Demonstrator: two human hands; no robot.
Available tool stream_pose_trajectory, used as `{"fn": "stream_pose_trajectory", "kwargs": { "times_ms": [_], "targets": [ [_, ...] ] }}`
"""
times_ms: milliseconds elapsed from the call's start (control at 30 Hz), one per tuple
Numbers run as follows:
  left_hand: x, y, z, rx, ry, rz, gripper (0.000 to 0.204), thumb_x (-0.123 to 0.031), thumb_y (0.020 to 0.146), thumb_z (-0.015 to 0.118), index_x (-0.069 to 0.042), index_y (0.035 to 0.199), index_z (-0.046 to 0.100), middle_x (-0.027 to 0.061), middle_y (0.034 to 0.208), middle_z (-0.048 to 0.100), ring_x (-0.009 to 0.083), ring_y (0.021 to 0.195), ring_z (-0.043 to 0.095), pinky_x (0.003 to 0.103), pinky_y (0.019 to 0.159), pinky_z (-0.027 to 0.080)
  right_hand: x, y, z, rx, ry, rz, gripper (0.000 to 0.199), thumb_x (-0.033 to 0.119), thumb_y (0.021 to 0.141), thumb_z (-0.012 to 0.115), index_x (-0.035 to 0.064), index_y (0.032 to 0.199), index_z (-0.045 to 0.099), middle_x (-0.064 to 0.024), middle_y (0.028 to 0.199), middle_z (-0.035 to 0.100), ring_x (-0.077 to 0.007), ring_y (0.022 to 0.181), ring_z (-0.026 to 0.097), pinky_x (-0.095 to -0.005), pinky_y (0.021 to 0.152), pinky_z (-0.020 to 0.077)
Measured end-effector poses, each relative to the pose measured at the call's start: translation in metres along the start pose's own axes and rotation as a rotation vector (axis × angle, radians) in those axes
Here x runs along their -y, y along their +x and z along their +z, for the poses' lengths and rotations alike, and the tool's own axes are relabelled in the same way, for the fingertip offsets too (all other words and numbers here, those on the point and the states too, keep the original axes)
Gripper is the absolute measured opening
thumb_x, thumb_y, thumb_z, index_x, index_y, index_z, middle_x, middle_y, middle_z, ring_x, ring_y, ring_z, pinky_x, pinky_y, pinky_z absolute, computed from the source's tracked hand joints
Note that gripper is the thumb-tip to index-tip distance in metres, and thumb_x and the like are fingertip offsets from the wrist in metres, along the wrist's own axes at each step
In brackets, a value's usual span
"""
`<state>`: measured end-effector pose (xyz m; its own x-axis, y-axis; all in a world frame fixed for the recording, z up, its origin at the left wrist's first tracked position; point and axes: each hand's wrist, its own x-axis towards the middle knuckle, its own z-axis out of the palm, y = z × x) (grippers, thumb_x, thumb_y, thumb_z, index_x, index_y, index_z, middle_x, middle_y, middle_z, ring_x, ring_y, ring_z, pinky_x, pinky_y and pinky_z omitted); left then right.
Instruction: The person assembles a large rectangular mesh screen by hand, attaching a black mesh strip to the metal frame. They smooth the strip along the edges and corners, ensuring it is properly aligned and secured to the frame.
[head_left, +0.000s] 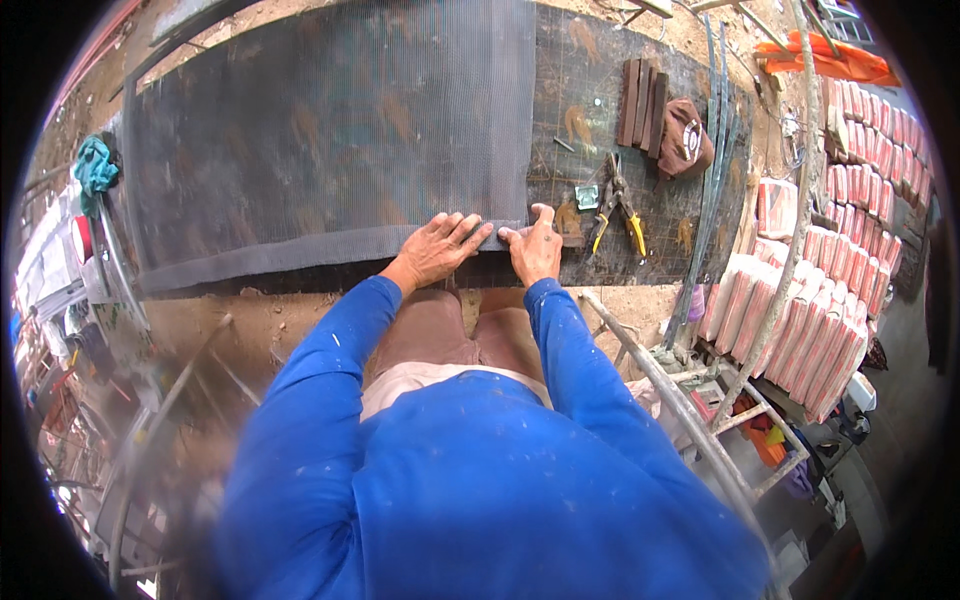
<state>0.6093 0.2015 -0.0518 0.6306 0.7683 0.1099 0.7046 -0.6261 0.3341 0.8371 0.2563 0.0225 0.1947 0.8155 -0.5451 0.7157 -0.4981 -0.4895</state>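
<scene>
A dark grey mesh sheet lies across the black worktable, its near edge folded over into a paler strip. My left hand rests on that folded strip near its right end, fingers stretched out and pressing down. Just beside it, at the sheet's near right corner, my right hand is closed round a short brown bar, which sticks out past the fingers; the thumb points toward the fold. To the right lie snips with yellow-and-black handles, jaws pointing away from me.
Several brown bars and a brown cloth bag lie farther back on the table. Long thin metal strips run along its right side. Stacked red-and-white bags stand at right, near a metal frame. A teal cloth hangs at left.
</scene>
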Motion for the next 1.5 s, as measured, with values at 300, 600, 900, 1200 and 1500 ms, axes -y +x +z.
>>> {"fn": "stream_pose_trajectory", "kwargs": {
  "times_ms": [300,600,900,1200,1500],
  "targets": [
    [0.001,0.0,-0.008,-0.068,0.036,0.032,0.066,-0.023,0.104,0.066,-0.011,0.168,0.059,0.0107,0.154,0.06,0.0284,0.132,0.058,0.044,0.113,0.048,-0.024,-0.013,0.017,-0.213,-0.234,-0.216,0.081,0.031,0.092,0.094,0.0066,0.159,0.055,-0.0214,0.123,0.072,-0.0454,0.118,0.07,-0.0556,0.105,0.0558],
    [0.002,0.008,-0.022,0.015,0.028,0.077,0.058,-0.028,0.109,0.054,-0.01,0.162,0.066,0.0069,0.18,0.051,0.0243,0.168,0.045,0.048,0.138,0.035,0.025,0.004,-0.004,-0.214,-0.208,-0.435,0.075,0.027,0.099,0.085,0.0038,0.163,0.055,-0.0268,0.162,0.052,-0.0482,0.15,0.052,-0.0578,0.127,0.0433],
    [0.005,0.021,-0.024,0.084,-0.033,0.06,0.059,-0.03,0.112,0.051,-0.018,0.169,0.059,0.0045,0.178,0.056,0.0227,0.164,0.052,0.047,0.137,0.037,0.084,0.132,0.034,-0.099,-0.524,-0.872,0.066,0.034,0.119,0.054,0.0023,0.176,0.044,-0.0246,0.189,0.031,-0.0415,0.176,0.027,-0.0539,0.143,0.0207],
    [0.005,0.021,-0.026,0.159,-0.028,0.027,0.064,-0.029,0.111,0.053,-0.022,0.175,0.052,-0.0006,0.181,0.052,0.0203,0.162,0.054,0.045,0.135,0.04,0.087,0.142,0.036,-0.028,-0.58,-0.867,0.08,0.046,0.114,0.057,0.0019,0.179,0.04,-0.0204,0.191,0.029,-0.0371,0.178,0.022,-0.0534,0.144,0.016],
    [0.008,0.023,-0.024,0.216,-0.072,0.015,0.068,-0.029,0.11,0.054,-0.024,0.177,0.048,-0.0011,0.185,0.047,0.0189,0.164,0.05,0.044,0.137,0.038,0.086,0.147,0.038,-0.013,-0.56,-0.84,0.079,0.047,0.114,0.054,0.0025,0.178,0.043,-0.0194,0.19,0.032,-0.0359,0.178,0.023,-0.0541,0.144,0.0137]
  ]
}}
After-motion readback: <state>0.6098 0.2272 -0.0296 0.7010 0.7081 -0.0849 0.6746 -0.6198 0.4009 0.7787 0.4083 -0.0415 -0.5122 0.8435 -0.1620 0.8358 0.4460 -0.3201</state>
